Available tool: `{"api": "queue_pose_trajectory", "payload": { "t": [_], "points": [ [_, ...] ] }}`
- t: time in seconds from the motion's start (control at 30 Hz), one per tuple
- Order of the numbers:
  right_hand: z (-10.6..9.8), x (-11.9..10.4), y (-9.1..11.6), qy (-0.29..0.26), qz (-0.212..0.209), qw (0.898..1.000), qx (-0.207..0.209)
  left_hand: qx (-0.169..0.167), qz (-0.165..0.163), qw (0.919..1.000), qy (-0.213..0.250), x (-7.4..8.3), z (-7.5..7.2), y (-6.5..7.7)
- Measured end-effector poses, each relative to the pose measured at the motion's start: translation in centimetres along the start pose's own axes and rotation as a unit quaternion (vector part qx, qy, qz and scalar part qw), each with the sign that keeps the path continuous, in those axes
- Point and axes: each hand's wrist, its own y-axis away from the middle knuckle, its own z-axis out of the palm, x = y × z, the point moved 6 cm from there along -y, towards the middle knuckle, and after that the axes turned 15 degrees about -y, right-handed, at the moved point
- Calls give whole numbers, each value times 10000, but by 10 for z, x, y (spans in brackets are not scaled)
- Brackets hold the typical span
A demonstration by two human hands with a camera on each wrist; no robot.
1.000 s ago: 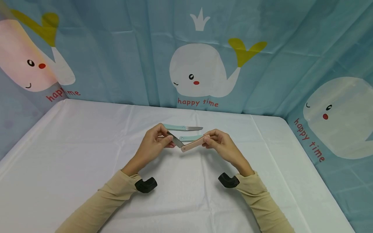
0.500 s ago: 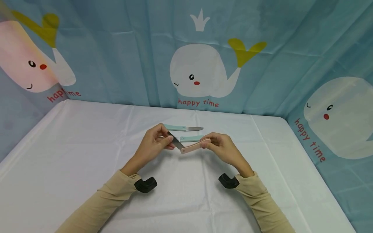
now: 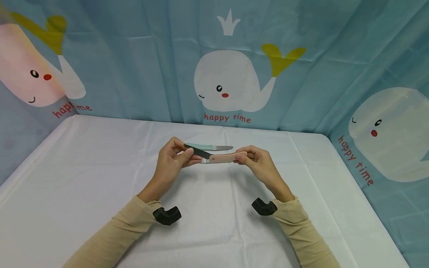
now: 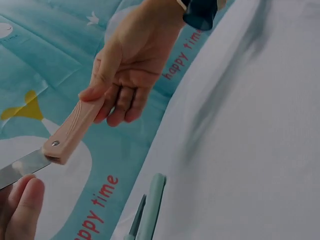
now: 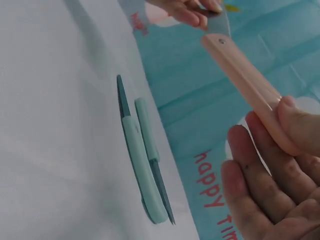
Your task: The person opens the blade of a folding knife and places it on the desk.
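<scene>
A pink-handled folding knife (image 3: 225, 158) is held up above the table, its blade partly unfolded at a wide angle to the handle. My left hand (image 3: 171, 158) pinches the blade (image 3: 200, 152) between thumb and fingers. With thumb and fingertips, my right hand (image 3: 259, 163) grips the far end of the handle, which shows closely in the right wrist view. Two mint-green folding knives lie behind, both with blades out: one farther back (image 3: 201, 146), the nearer one (image 5: 141, 170) mostly covered by the pink knife in the head view.
A white cloth (image 3: 207, 223) covers the table. Blue curtains (image 3: 140, 74) printed with whales stand along its back and sides. Black curved pieces (image 3: 167, 216) sit at both wrists over beige sleeves.
Both hands have lifted the pink knife up and away from me. Its blade and handle, bent in a V before, now lie closer to a straight line.
</scene>
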Motion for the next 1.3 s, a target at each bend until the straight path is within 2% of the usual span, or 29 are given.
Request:
{"api": "queue_pose_trajectory", "payload": {
  "t": [0.13, 0.27, 0.43, 0.6, 0.87, 1.0, 1.07, 1.13, 1.2, 1.3],
  "points": [
    [1, -1, 1, -276, 94, 9995, -121, 275, 8, 9990, 351, 2, 0, 2],
    [3, -6, 2, -598, 18, 9982, -46, 480, -50, 9938, 1003, 3, 1, 3],
    [3, -12, 4, -783, -61, 9966, 229, 399, -181, 9856, 1633, 0, 5, 4],
    [1, -9, 5, -782, 60, 9963, 361, 156, -348, 9853, 1666, -5, 7, 4],
    [0, -9, 5, -973, 66, 9940, 487, 124, -128, 9855, 1689, -2, 8, 4],
    [-2, -5, 4, -830, 192, 9952, 478, -141, -394, 9915, 1234, -4, 5, 2],
    [-2, -2, 3, -732, 287, 9959, 445, -348, -527, 9954, 715, -6, 2, 0],
    [-3, 0, 2, -632, 380, 9964, 428, -567, -656, 9961, 147, -8, -1, -3],
    [-4, 3, 1, -504, 482, 9968, 385, -786, -727, 9930, -499, -10, -5, -5],
    [-6, 5, 1, -227, 615, 9975, 266, -1200, -884, 9794, -1360, -15, -9, -7]
  ]
}}
